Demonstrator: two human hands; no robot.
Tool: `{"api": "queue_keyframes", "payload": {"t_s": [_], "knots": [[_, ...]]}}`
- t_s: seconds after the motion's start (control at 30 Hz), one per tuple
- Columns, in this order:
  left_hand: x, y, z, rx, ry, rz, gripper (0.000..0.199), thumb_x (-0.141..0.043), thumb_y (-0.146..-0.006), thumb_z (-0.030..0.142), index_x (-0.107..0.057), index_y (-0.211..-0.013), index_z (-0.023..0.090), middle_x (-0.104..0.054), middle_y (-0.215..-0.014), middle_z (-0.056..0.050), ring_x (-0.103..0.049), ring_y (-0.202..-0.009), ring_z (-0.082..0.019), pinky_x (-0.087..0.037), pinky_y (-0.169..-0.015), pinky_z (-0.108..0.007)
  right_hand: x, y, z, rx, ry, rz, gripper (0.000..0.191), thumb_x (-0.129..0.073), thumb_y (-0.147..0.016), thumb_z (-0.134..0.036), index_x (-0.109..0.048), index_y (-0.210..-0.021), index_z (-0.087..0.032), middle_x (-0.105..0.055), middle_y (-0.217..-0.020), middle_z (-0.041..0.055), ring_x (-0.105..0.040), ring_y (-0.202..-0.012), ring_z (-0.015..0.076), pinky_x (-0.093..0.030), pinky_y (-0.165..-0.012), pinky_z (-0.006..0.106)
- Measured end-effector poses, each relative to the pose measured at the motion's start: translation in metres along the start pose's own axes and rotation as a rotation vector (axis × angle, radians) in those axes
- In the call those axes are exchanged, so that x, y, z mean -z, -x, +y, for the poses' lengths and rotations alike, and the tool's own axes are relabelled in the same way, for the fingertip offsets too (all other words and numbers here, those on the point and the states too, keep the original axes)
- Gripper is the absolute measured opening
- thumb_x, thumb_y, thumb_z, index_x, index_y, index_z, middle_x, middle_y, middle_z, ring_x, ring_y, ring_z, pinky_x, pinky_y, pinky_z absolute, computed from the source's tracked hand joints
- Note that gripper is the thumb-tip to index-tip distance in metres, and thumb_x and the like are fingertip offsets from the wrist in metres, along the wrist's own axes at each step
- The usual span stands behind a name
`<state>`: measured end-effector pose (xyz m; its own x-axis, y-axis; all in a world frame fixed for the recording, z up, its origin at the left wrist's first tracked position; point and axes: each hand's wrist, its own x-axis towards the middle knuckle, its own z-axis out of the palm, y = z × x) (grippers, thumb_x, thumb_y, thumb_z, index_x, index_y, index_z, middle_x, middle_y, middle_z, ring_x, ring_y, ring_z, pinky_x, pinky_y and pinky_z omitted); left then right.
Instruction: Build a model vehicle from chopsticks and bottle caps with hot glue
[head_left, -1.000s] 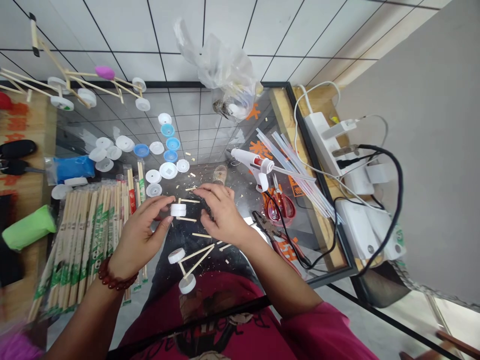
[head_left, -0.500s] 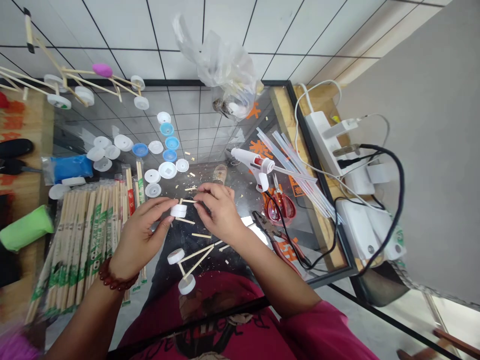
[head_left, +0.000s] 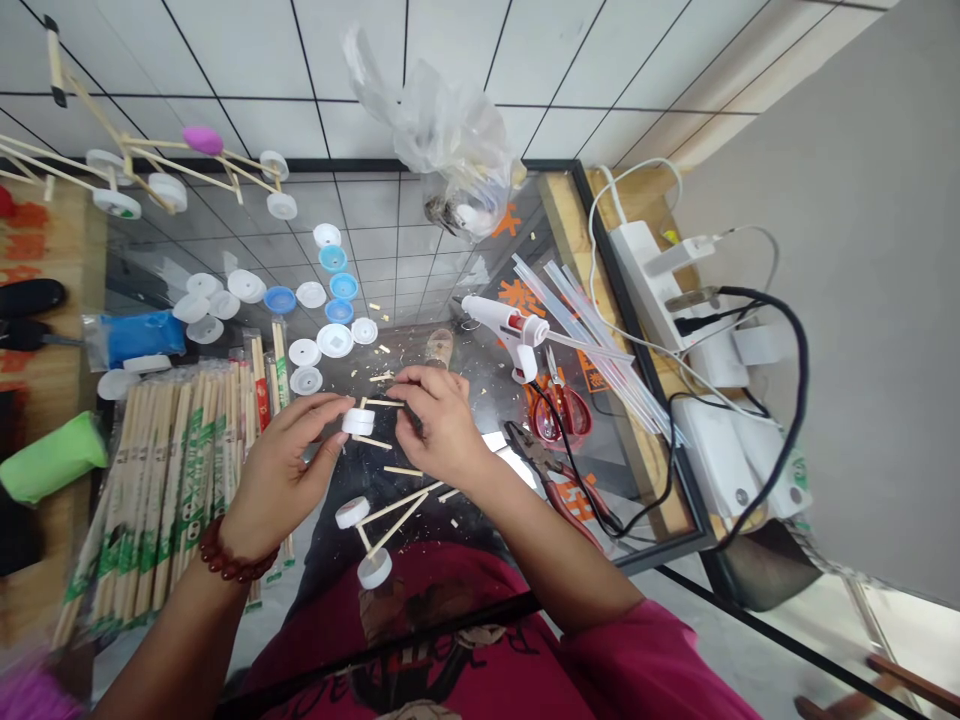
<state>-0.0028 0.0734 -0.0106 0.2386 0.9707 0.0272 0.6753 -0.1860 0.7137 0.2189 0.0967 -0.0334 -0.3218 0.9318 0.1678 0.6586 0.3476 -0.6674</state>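
My left hand (head_left: 289, 465) pinches a pair of white bottle caps (head_left: 358, 422), stacked against each other, between thumb and fingers. A short stick end shows above the caps. In my right hand (head_left: 441, 425), the closed fingertips hold a thin wooden stick (head_left: 384, 403) that reaches toward the caps. Whether its tip touches them I cannot tell. Two loose cut sticks, one just below the caps (head_left: 373, 442) and a lower one (head_left: 403, 471), lie beneath my hands. Nearer my body rests a stick frame (head_left: 395, 507) with two white cap wheels.
Packed chopsticks (head_left: 161, 480) lie left, below loose white and blue caps (head_left: 334, 340). On the right are a white glue gun (head_left: 510, 330), clear glue sticks (head_left: 600, 330), red scissors (head_left: 562, 410), pliers (head_left: 555, 475) and a power strip (head_left: 652, 290) with cables. Stick-built cars (head_left: 165, 165) stand far left.
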Motion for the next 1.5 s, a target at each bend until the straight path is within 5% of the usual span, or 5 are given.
{"api": "queue_keyframes", "payload": {"t_s": [0.63,0.97,1.23,1.3,1.5], "knots": [[-0.002,0.001,-0.003,-0.006,-0.004,0.005,0.031,-0.059,-0.098,0.036,-0.070,-0.124,0.023,-0.069,-0.130,-0.008,-0.067,-0.115,-0.025,-0.060,-0.090,-0.038,-0.001,0.003,0.002,0.030,-0.012,0.022,0.031,-0.056,-0.080,-0.013,-0.073,-0.105,-0.019,-0.069,-0.121,0.0115,-0.061,-0.114,0.0262,-0.036,-0.099,0.043],[0.000,-0.001,0.004,0.067,0.009,-0.001,0.038,-0.063,-0.095,0.040,-0.068,-0.128,0.024,-0.068,-0.131,-0.008,-0.068,-0.107,-0.024,-0.061,-0.087,-0.037,0.000,0.003,0.003,0.011,-0.031,0.007,0.044,-0.053,-0.082,-0.011,-0.068,-0.123,-0.016,-0.068,-0.126,0.0132,-0.061,-0.117,0.0272,-0.039,-0.102,0.044],[0.001,-0.001,0.003,0.079,0.060,-0.014,0.042,-0.063,-0.092,0.044,-0.067,-0.130,0.025,-0.067,-0.129,-0.009,-0.068,-0.098,-0.022,-0.061,-0.075,-0.033,0.023,0.002,0.008,-0.033,-0.191,0.141,0.025,-0.053,-0.097,-0.018,-0.068,-0.117,-0.021,-0.069,-0.121,0.0100,-0.064,-0.116,0.0213,-0.050,-0.102,0.039],[0.001,-0.001,0.002,0.067,0.075,-0.009,0.041,-0.062,-0.092,0.044,-0.068,-0.129,0.025,-0.067,-0.128,-0.009,-0.068,-0.097,-0.022,-0.061,-0.075,-0.033,0.034,0.007,0.003,-0.057,-0.167,0.096,0.021,-0.056,-0.097,-0.015,-0.070,-0.110,-0.021,-0.070,-0.112,0.0082,-0.066,-0.105,0.0195,-0.053,-0.094,0.035],[-0.001,-0.002,-0.002,0.039,0.050,0.001,0.043,-0.061,-0.092,0.042,-0.068,-0.129,0.022,-0.067,-0.128,-0.010,-0.069,-0.097,-0.023,-0.061,-0.077,-0.035,0.043,0.035,-0.026,-0.010,0.036,-0.294,0.004,-0.070,-0.093,-0.018,-0.073,-0.096,-0.019,-0.070,-0.091,0.0038,-0.065,-0.085,0.0170,-0.048,-0.079,0.029]]}}
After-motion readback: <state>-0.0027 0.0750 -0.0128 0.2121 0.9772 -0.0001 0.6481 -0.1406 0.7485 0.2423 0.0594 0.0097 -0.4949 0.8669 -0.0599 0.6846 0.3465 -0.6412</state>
